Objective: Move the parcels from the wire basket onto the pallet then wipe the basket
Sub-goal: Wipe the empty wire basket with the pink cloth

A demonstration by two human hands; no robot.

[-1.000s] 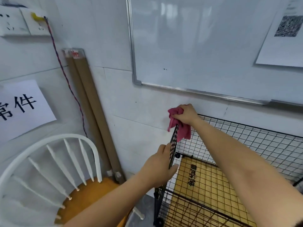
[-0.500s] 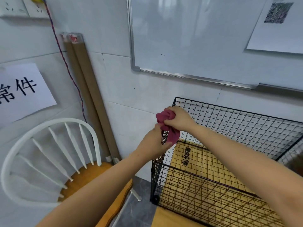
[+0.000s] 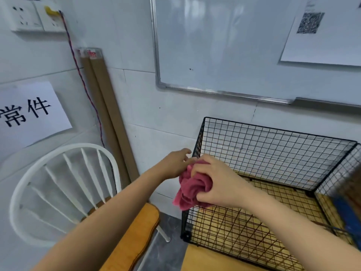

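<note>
Right grip (image 3: 218,184): fingers curled round a bunched pink cloth (image 3: 192,189), at the top edge of the wire basket (image 3: 273,151) (left wall). Left grip (image 3: 173,164): fingers loosely straight, holding nothing, just beside that edge. White chair (image 3: 134,235) left of basket.

White paper sheet (image 3: 29,114) on left wall (image 3: 39,61): large black printed characters "常件", first character cropped at the frame's left edge. White sheet (image 3: 322,47) at upper right, overlapping the whiteboard (image 3: 214,45): black QR code (image 3: 310,22), faint line of print above it too small to read. Tape label (image 3: 91,53) atop the leaning cardboard strips (image 3: 105,106): small red print, blurred, not legible.
</note>
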